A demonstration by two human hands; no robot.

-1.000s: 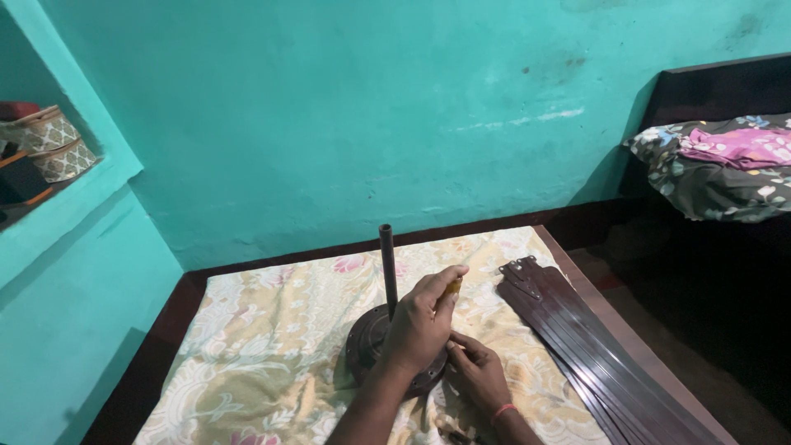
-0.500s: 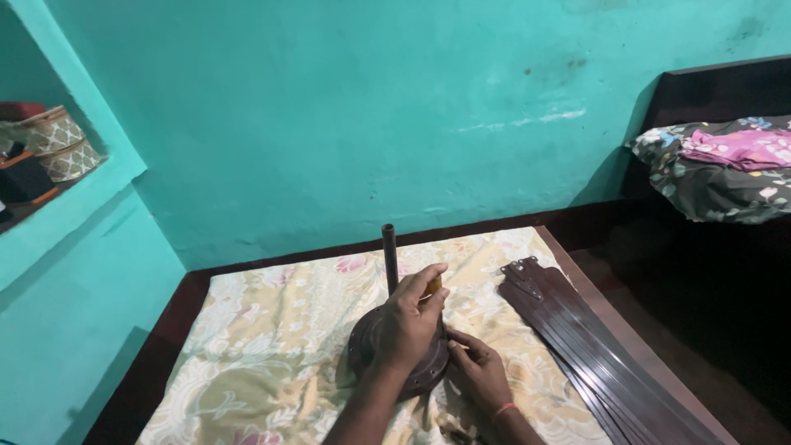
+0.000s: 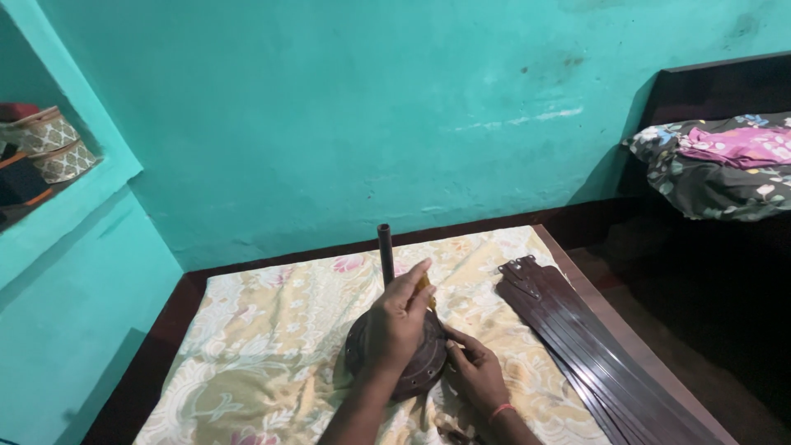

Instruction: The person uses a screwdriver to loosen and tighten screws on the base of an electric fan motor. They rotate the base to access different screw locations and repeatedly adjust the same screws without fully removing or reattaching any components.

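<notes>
Fan motor (image 3: 404, 363), round and dark, lying on the flowered bedsheet (image 3: 272, 346) near the bed's middle, rod (image 3: 385, 251) pointing away toward the teal wall (image 3: 371, 124). Left hand (image 3: 395, 325) pressing down on top of the motor, fingers curled together around a small yellow-handled tool (image 3: 423, 286). Right hand (image 3: 476, 375) resting just right of the motor, fingers pinching at its rim. Probably best keeping the housing pinned flat while working the rim. Fan blades (image 3: 593, 346) stacked right of the motor, near the bed's edge; open sheet lying left of the motor.
</notes>
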